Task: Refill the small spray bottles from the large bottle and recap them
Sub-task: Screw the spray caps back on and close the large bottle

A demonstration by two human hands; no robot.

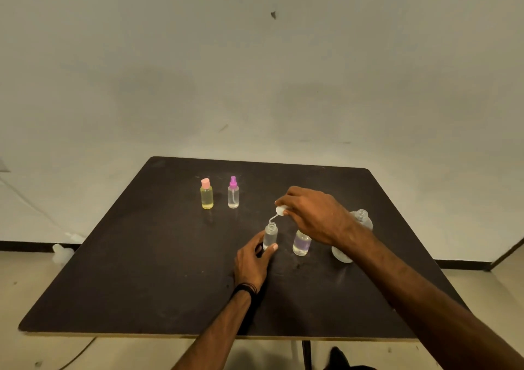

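Observation:
My left hand [253,262] grips a small clear spray bottle [270,235] standing upright and uncapped on the black table [141,270]. Just above its neck, my right hand [314,214] pinches a white spray cap [280,210]; the cap's thin tube dangles at the bottle's mouth. A small bottle with a purple tint [301,243] stands to the right, its top hidden by my right hand. The large clear bottle [353,235] stands uncapped behind my right wrist, partly hidden. Farther back stand a yellow bottle with a pink cap [206,194] and a clear bottle with a purple sprayer [233,193].
The table's front edge runs close to me, with its leg [306,354] below. A white object [61,252] lies on the floor past the table's left edge. A pale wall rises behind the table.

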